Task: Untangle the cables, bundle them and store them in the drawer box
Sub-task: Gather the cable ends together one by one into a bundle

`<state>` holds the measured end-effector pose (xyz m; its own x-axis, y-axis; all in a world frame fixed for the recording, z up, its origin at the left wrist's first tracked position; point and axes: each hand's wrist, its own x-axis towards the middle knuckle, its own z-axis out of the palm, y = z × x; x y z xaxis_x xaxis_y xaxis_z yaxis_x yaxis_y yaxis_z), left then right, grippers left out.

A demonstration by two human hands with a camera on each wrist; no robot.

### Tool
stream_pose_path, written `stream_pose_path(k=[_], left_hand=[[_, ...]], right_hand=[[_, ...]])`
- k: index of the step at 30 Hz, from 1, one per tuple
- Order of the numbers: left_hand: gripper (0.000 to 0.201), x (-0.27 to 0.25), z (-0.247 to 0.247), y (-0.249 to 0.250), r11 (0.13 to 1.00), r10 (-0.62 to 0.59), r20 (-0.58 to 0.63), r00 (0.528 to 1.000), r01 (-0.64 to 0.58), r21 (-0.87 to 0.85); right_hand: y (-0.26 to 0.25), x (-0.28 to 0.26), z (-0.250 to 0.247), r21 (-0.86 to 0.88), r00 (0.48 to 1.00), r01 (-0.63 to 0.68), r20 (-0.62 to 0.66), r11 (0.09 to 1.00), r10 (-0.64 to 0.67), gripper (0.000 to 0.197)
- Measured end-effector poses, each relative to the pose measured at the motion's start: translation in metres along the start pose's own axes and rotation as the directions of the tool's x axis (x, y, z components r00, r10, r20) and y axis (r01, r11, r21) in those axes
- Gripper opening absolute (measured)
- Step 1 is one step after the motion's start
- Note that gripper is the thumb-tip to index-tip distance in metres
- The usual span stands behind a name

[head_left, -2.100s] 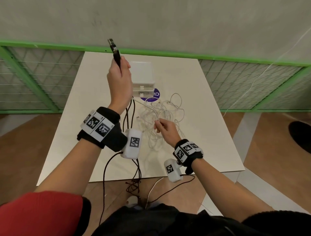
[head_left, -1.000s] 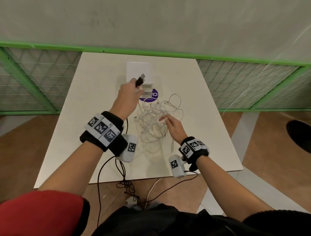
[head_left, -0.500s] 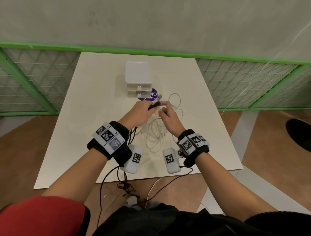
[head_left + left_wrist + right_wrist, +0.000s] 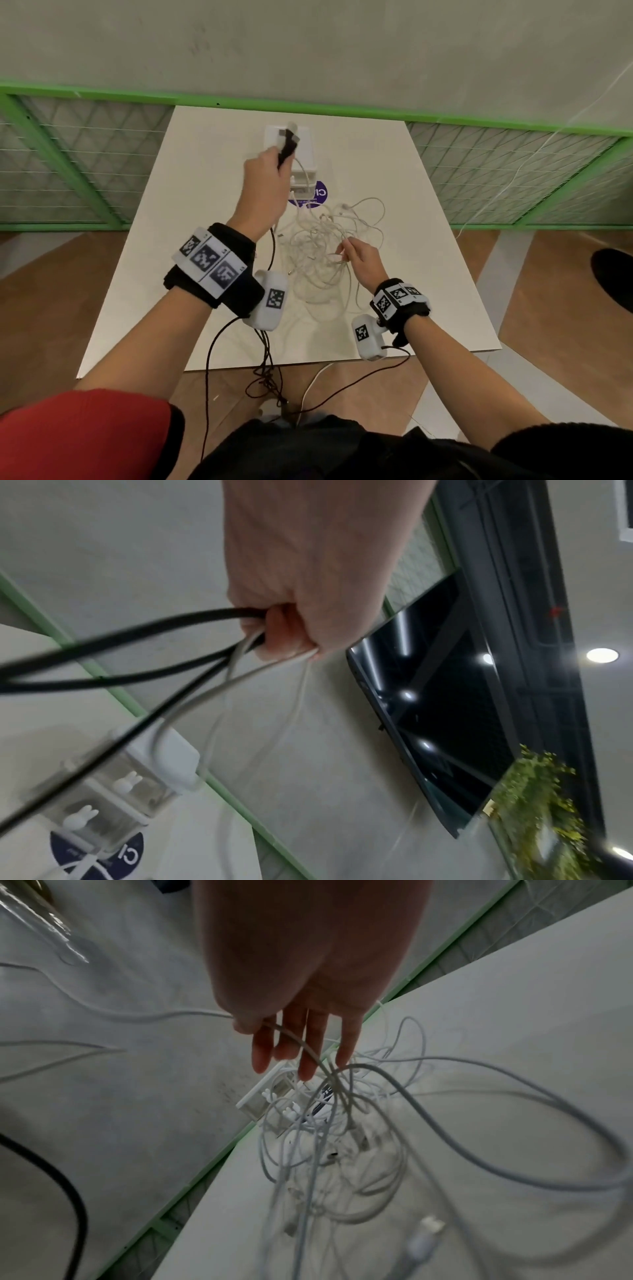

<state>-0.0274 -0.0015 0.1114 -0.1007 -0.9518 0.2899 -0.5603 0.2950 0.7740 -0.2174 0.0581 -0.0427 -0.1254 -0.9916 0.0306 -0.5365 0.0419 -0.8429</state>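
Left hand (image 4: pixel 265 185) raised above desk (image 4: pixel 212 192), fingers curled tight round black cable (image 4: pixel 287 148) plus a white cable (image 4: pixel 240 674); plug ends sticking up out of fist, in front of drawer box (image 4: pixel 301 161) in head view. From left wrist view: fist (image 4: pixel 301 593) closed, black strands and white strands running out of it down toward the box (image 4: pixel 147 772). Black cable hanging below the wrist and off the near desk edge toward the floor.

Right hand (image 4: pixel 361 262) low over the tangle of white cables (image 4: pixel 325 246), mid-desk, just in front of the box. From right wrist view: fingers (image 4: pixel 310 1047) mostly straight and pointing down, thumb and forefinger pinching one white strand (image 4: pixel 301 1045) that led into the heap (image 4: pixel 329 1123). Rest of pile loose, looped, still knotted, lying on desk; one white plug (image 4: pixel 428 1229) near camera, blurred.

Drawer box at far middle of desk, both drawers shut, small rabbit-shaped knobs (image 4: pixel 80 819) on fronts. Round purple sticker (image 4: pixel 318 198) on desk just under box front. Green-framed mesh fence (image 4: pixel 85 154) behind desk.
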Motion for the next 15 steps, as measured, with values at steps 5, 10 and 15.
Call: stream_pose_path(k=[5,10,15], left_hand=[[0.031,-0.002,-0.002,-0.005,0.981,-0.009,-0.06,0.998,0.02,0.19],[0.033,-0.016,0.017,0.0,0.944,0.134,0.14,0.981,-0.17,0.282],[0.025,-0.024,0.044,-0.022,0.96,0.009,0.469,0.883,-0.138,0.242]], right_hand=[[-0.009,0.003,0.003,-0.059,0.999,0.052,0.0,0.997,-0.052,0.026],[-0.022,0.008,0.002,-0.084,0.989,0.15,0.018,0.985,-0.149,0.026],[-0.042,0.017,0.004,-0.119,0.95,0.298,-0.06,0.947,-0.306,0.034]])
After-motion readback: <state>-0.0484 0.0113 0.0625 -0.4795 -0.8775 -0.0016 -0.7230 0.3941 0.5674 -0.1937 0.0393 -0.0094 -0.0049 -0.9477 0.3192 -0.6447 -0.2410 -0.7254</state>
